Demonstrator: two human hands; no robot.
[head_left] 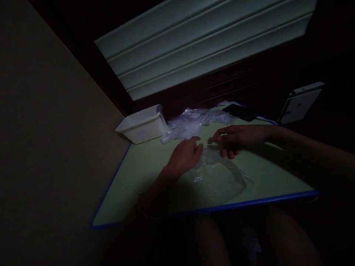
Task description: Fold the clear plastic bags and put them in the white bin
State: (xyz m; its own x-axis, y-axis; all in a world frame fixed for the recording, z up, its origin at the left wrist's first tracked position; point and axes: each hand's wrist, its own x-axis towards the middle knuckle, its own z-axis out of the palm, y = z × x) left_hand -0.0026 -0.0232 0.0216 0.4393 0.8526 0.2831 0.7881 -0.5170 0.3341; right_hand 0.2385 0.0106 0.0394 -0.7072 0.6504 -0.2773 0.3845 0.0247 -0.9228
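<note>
A clear plastic bag (219, 177) lies flat on the pale green tabletop (133, 173), close to its front edge. At the bag's upper left is my left hand (186, 156), its fingers bent and the thumb apart from the index finger. My right hand (235, 139) reaches in from the right over the bag's upper edge. Its index finger points left and the other fingers curl down, apart from it. Nothing shows clearly held in either hand. Dim light hides whether the fingertips touch the film.
Behind my hands lies a heap of crumpled clear plastic bags (194, 120). A white plastic bin (144, 125) stands at the back left, beside the wall (69, 147). A dark flat item (240, 112) lies at the back right. Further right is a white tablet-like object (301, 105).
</note>
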